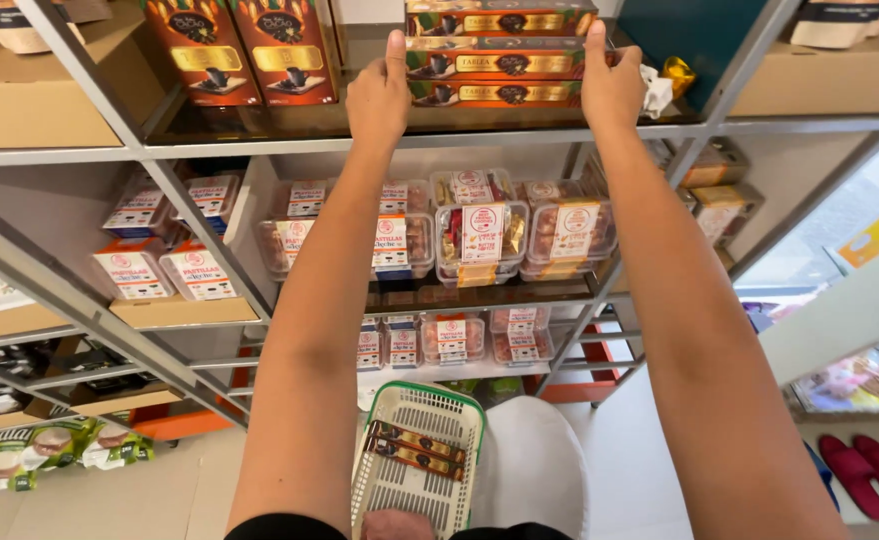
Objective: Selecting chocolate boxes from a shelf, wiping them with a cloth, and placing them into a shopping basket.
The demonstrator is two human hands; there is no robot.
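Head view: both arms raised to top metal shelf [259, 140]. Left hand [379, 95] and right hand [611, 90] press flat on opposite ends of stack of long red-brown cardboard boxes [499, 55], each grip squeezing stack, thumbs up. Stack sits on shelf, mid-bay. Risk: end pressure only, so middle box could slide out, fall toward white wire basket [419, 460] below.

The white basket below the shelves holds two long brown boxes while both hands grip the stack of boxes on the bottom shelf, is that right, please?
Not quite: the head view shows the left hand and right hand on the stack of boxes on the top shelf. The white basket does hold two long brown boxes.
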